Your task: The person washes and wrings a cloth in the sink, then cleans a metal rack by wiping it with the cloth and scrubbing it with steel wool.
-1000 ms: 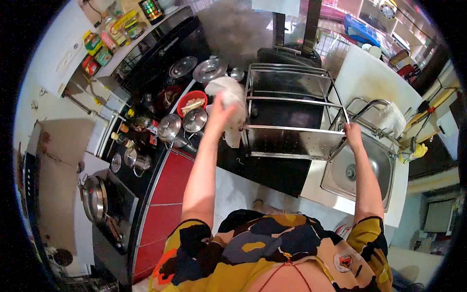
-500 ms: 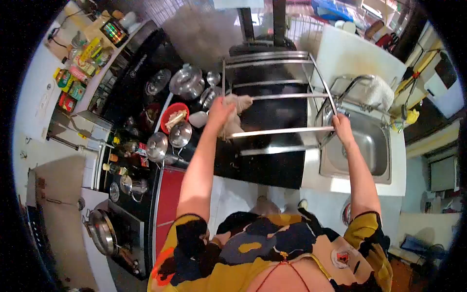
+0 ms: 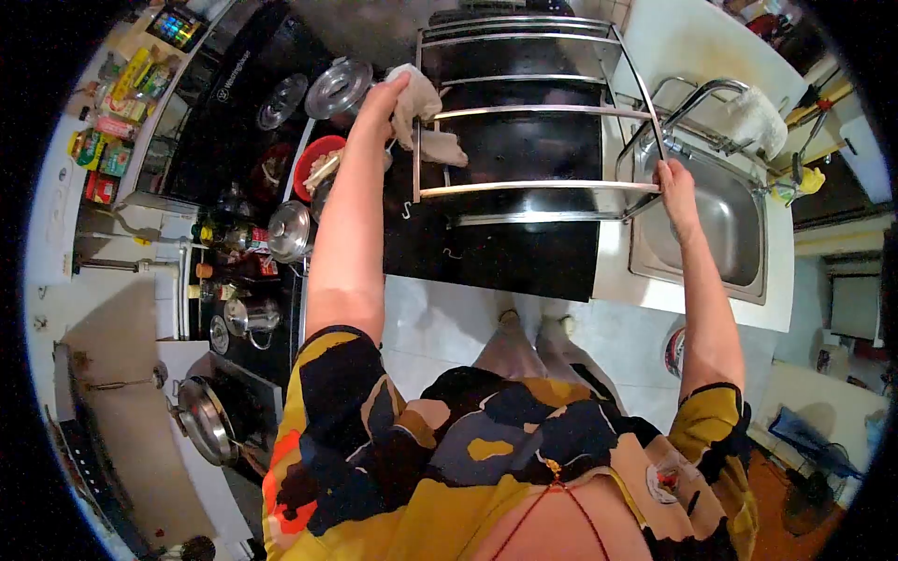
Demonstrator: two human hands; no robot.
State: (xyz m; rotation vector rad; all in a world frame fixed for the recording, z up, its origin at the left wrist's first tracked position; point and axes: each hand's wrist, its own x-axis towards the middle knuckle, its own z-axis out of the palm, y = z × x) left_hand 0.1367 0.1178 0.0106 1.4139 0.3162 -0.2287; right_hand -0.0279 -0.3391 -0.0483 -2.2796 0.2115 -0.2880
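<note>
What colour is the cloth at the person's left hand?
Off-white; the cloth at the left hand shows best in the head view, the only one.

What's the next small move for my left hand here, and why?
I'd probably draw the white cloth along the left side bar toward you: your left hand has it against that bar, whose near end is uncovered, and your right hand is at the metal rack's right side, likely able to steady it.
</note>
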